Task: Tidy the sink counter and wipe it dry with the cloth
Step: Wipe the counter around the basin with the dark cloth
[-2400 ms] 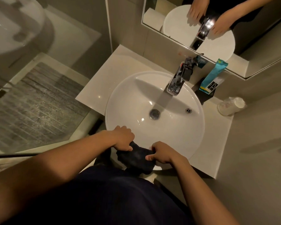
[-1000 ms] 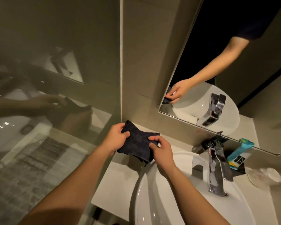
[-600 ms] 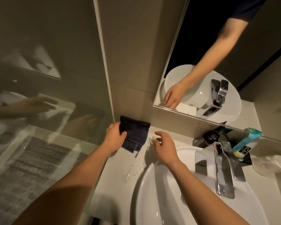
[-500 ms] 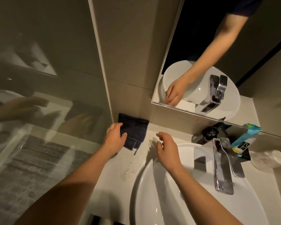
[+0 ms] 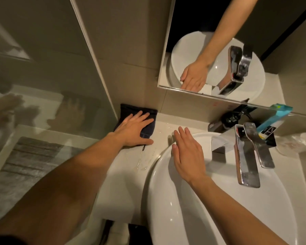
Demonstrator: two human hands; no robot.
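Little is lying dried: left hand, fingers splayed flat, is pressing the cloth beneath them; water droplets are glistening beyond the thumb; right hand is hovering flat, empty.

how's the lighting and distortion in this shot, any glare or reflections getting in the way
Head view: dim, warm light; wide-angle bending of the wall edges; small glints on the white ceramic basin; the glass panel shows ghost reflections of the hands; the dark folded cloth under the left hand loses detail.
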